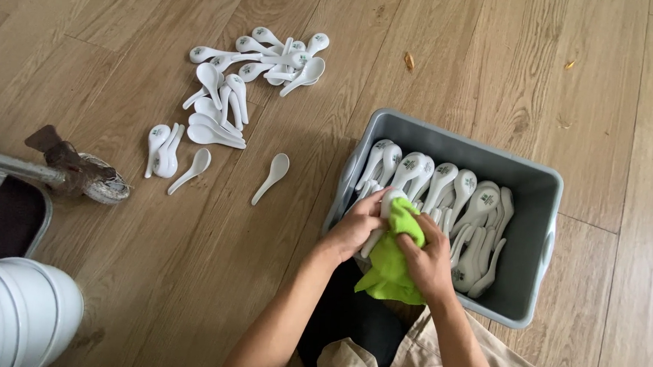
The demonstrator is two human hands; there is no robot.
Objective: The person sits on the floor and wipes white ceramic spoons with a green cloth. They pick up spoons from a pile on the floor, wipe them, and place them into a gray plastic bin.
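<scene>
My left hand grips a white ceramic soup spoon by its handle, just over the near left corner of a grey plastic bin. My right hand presses a bright green cloth around that spoon. The cloth hangs down below both hands. Inside the bin lie several more white spoons, leaning in rows with small green marks on their bowls.
On the wooden floor to the upper left lies a loose pile of white spoons, with one single spoon nearer the bin. A stack of white bowls stands at the lower left beside a metal leg with a rag.
</scene>
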